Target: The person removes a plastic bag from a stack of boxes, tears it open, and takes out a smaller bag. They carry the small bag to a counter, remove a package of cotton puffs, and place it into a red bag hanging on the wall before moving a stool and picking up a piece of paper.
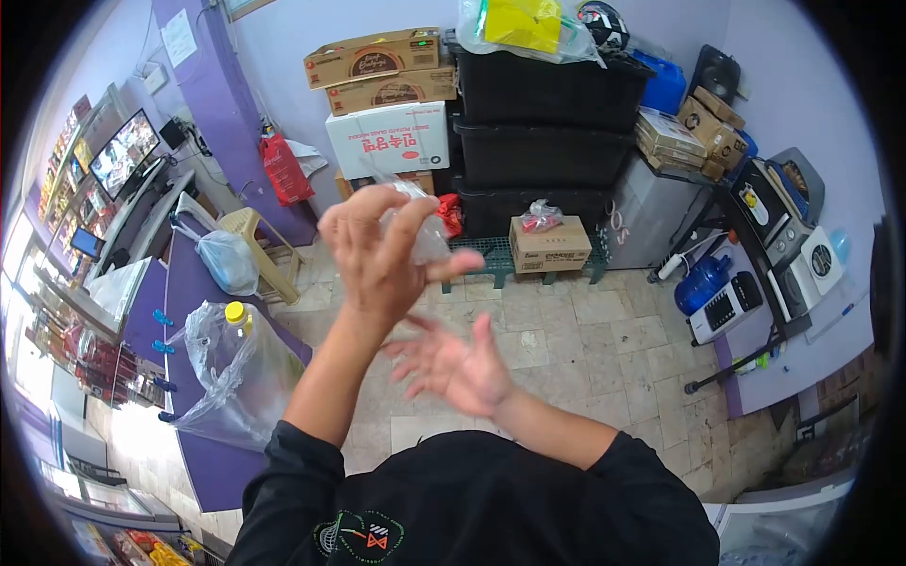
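Left hand [370, 250] raised, fingers curled on clear plastic [429, 238], right hand [464, 370] blurred, fingers loosely spread, purple counter [212, 467] at left.

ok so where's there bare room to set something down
Widest free patch: the tiled floor between the purple counter, the green rack and the white-and-black appliance. The counter's near end, below the yellow-capped container, also looks bare. Crowded: the black bins, topped with a helmet, and the rack's right end, under a carton.
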`<action>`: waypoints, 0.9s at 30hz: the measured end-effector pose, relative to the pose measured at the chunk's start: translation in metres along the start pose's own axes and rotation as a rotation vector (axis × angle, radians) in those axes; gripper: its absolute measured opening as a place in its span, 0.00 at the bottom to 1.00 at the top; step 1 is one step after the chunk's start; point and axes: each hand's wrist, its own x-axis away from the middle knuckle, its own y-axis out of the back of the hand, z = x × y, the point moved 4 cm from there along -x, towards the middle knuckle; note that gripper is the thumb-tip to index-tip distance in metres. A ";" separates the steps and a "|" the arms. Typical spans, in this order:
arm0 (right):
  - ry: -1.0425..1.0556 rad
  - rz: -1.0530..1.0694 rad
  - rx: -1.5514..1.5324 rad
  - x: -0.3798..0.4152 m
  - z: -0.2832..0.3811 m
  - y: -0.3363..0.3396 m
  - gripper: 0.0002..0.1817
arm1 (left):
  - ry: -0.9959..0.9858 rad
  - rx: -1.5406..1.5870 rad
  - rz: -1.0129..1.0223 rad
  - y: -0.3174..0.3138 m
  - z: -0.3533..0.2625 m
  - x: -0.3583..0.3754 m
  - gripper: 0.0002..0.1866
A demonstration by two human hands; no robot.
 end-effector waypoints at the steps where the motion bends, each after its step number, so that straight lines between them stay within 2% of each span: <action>1: 0.072 -0.184 0.159 -0.002 0.019 0.011 0.45 | 0.065 0.108 0.002 -0.004 0.001 0.011 0.32; 2: 0.147 -0.366 0.319 -0.002 0.034 0.021 0.42 | 0.063 0.097 0.003 -0.004 -0.004 0.014 0.32; 3: 0.141 -0.356 0.317 -0.004 0.038 0.027 0.42 | 0.109 0.225 0.002 -0.004 -0.008 0.017 0.29; 4: 0.207 -0.435 0.317 -0.005 0.043 0.038 0.41 | 0.157 0.351 0.000 -0.003 -0.010 0.020 0.27; 5: 0.271 -0.513 0.319 -0.006 0.049 0.046 0.40 | 0.160 0.336 -0.003 -0.002 -0.012 0.023 0.27; 6: 0.256 -0.501 0.321 -0.006 0.048 0.047 0.40 | 0.144 0.425 -0.008 -0.001 -0.014 0.026 0.24; 8: 0.273 -0.488 -0.030 -0.003 0.045 0.041 0.37 | 0.136 0.492 -0.018 0.001 -0.019 0.030 0.21; 10: 0.305 -0.398 -0.093 -0.004 0.060 0.024 0.35 | 0.125 0.551 0.028 -0.003 -0.027 0.035 0.18; 12: 0.575 -0.529 0.049 0.000 0.097 0.023 0.34 | 0.110 0.537 0.061 -0.008 -0.032 0.045 0.20; 13: 0.552 -0.521 0.044 -0.001 0.110 0.029 0.34 | 0.125 0.567 0.092 -0.011 -0.034 0.049 0.22; 15: 0.651 -0.651 0.295 0.000 0.143 0.041 0.34 | 0.125 0.589 0.106 -0.015 -0.037 0.051 0.31; 16: 0.624 -0.637 0.299 -0.006 0.142 0.042 0.34 | 0.140 0.563 0.099 -0.019 -0.038 0.051 0.31; 18: 0.529 -0.400 0.396 -0.020 0.132 0.035 0.36 | 0.237 0.626 0.059 -0.027 -0.041 0.050 0.33; 19: 0.504 -0.383 0.395 -0.021 0.131 0.035 0.36 | 0.248 0.599 0.052 -0.031 -0.042 0.050 0.33; 22: 0.292 -0.083 0.213 -0.026 0.121 0.032 0.44 | 0.324 0.407 0.117 -0.044 -0.034 0.049 0.38; 23: 0.233 -0.044 0.204 -0.028 0.117 0.040 0.44 | 0.417 0.381 0.140 -0.051 -0.028 0.053 0.39; 25: 0.260 -0.333 0.628 -0.032 0.118 0.075 0.32 | 0.643 0.414 0.195 -0.071 -0.009 0.063 0.43; 27: 0.273 -0.391 0.740 -0.052 0.118 0.087 0.23 | 0.833 0.399 0.294 -0.086 0.002 0.083 0.40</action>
